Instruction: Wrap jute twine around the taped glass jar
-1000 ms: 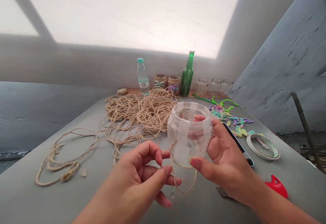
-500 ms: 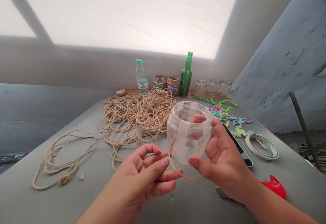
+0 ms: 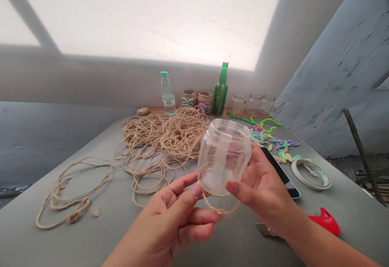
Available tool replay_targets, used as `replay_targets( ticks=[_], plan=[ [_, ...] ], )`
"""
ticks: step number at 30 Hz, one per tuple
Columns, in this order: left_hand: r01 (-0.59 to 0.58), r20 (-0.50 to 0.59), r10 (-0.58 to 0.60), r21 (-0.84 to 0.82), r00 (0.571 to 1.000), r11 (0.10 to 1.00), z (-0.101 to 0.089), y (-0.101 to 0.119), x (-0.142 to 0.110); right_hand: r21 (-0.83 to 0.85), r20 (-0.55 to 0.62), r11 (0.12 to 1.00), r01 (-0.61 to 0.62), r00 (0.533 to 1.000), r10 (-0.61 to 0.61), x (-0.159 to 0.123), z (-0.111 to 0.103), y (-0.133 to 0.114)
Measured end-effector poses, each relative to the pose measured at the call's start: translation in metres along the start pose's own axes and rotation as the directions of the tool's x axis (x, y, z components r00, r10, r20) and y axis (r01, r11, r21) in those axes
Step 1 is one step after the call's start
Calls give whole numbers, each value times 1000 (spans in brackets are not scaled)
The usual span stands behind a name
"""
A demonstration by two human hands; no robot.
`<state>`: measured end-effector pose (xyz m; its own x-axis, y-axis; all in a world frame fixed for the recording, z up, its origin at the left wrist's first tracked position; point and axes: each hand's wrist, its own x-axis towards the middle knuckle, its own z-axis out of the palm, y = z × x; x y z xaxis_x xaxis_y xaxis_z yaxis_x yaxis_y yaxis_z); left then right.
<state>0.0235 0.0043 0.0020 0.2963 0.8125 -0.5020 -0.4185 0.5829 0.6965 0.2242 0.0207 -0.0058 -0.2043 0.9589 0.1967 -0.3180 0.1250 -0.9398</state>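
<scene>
My right hand (image 3: 264, 182) grips a clear glass jar (image 3: 209, 149) from its right side, thumb across the front near the base. A strip of whitish tape (image 3: 222, 157) runs down the jar's wall. Around the lower part of the jar hangs a loose loop of jute twine (image 3: 229, 211), drooping below the base at the front. My left hand (image 3: 182, 214) pinches this twine between thumb and fingers at the jar's lower left. Some of its fingertips are hidden behind the glass and twine.
A big tangle of jute twine (image 3: 182, 133) lies behind the jar, with loose coils (image 3: 73, 200) at left. A water bottle (image 3: 168, 97), twine-wrapped jars (image 3: 205, 101), a green bottle (image 3: 221, 92) and clear jars (image 3: 254, 103) line the back. At right are a tape roll (image 3: 313, 174), phone (image 3: 276, 163) and red-handled cutter (image 3: 326, 221).
The jar has tilted and turned slightly, bringing its tape strip into clearer view. My left fingers have shifted in along the twine, and the loop spreads wider under the jar.
</scene>
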Motion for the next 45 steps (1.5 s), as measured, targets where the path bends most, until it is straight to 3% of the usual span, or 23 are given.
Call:
replay_targets(
  ticks=[5,9,14,24,34,45],
  plan=[
    [-43,-2,43,-29,999,999,-1,-6,6,28,-37,999,-31,999,32,1,2,-1],
    [-12,-17,11,-48,1000,999,-2,-8,10,43,-29,999,-26,999,28,2,0,4],
    [18,66,-14,-67,998,998,-5,-12,14,77,-2,996,-41,999,41,1,-1,5],
    [-139,213,126,45,969,989,-1,-12,8,141,57,979,-145,989,138,-1,2,2],
    [-234,294,198,94,935,968,-15,-18,19,162,120,979,-125,987,106,-4,2,1],
    [-237,346,212,31,914,971,-9,-16,17,125,93,987,-106,991,94,-6,3,5]
  ],
)
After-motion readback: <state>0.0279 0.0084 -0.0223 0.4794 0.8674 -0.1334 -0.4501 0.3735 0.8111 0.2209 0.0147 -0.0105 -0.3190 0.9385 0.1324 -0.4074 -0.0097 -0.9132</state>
